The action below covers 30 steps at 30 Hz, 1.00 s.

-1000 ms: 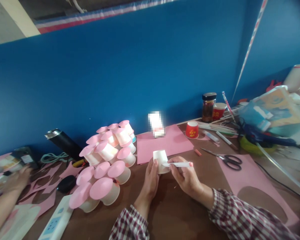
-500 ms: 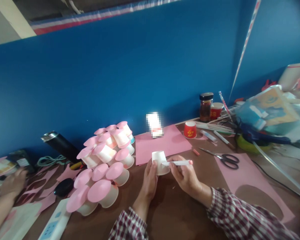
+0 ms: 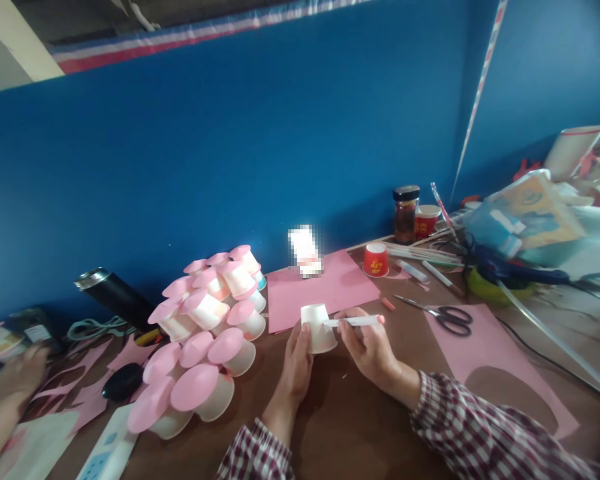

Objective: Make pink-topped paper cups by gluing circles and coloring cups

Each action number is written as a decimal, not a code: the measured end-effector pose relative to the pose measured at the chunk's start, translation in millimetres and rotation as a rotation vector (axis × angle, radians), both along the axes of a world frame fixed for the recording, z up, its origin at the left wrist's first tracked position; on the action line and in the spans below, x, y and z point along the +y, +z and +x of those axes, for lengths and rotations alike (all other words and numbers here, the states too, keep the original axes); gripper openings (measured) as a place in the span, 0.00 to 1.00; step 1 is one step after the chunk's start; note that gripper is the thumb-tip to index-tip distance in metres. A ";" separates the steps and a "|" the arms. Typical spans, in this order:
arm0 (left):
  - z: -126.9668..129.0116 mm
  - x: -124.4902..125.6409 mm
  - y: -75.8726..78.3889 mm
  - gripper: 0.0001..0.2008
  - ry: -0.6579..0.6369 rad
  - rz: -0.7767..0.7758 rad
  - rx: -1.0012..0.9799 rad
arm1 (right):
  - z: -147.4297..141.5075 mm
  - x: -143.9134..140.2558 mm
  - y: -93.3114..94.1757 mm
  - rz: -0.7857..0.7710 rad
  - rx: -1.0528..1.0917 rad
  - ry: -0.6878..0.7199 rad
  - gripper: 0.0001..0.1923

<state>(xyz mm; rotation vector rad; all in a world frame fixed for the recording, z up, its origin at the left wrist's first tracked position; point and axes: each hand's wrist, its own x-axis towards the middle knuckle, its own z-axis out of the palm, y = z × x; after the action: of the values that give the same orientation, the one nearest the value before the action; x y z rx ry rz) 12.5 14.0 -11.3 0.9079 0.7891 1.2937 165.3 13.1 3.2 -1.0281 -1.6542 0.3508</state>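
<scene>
Nearest the camera, two red-and-white checked sleeves (image 3: 480, 433) lead onto a brown wooden table (image 3: 350, 433). The left hand (image 3: 296, 367) wraps its fingers around the near side of a small white paper cup (image 3: 319, 328), which is upside down and tilted, held just above the table in the middle of the scene. The right hand (image 3: 373, 350) pinches a slim white pen with a pink cap (image 3: 357, 321) between thumb and fingers, its bare end touching the cup's side.

To the left lies a heap of white paper cups topped with round pink paper discs (image 3: 205, 340), and nearer the corner a white power strip (image 3: 105, 453). At the far left edge another person's hand (image 3: 17, 373) rests among pink paper scraps (image 3: 80, 393), beside a black computer mouse (image 3: 123, 381). To the right a large pink paper sheet with a round cut-out (image 3: 500, 360) lies flat, with black-handled scissors (image 3: 443, 315) at its far edge.

Just beyond the held cup a second pink paper sheet (image 3: 325, 290) lies on the table. Farther back stand an upturned red paper cup (image 3: 375, 259), a dark glass jar with a black lid (image 3: 405, 215), and loose pens and sticks (image 3: 425, 257). A black metal flask (image 3: 113, 293) lies tipped against the blue wall (image 3: 230, 147), and a cluttered pile of bags and books (image 3: 530, 227) fills the far right.
</scene>
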 end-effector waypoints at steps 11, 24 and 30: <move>-1.3 1.1 -4.3 0.19 0.042 -0.037 0.040 | 2.4 2.4 2.0 -0.007 -0.012 -0.054 0.08; -3.7 3.0 -6.7 0.18 0.047 -0.091 -0.130 | 3.5 2.0 6.0 0.026 0.107 -0.040 0.06; -3.7 2.6 0.0 0.20 0.045 -0.157 -0.187 | 2.0 0.0 8.0 -0.037 0.123 0.023 0.08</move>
<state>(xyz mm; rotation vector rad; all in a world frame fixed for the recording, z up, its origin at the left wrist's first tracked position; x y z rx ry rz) 8.8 16.6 -11.3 0.6377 0.7558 1.3153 167.4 13.0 11.2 -0.9962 -1.5550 0.4527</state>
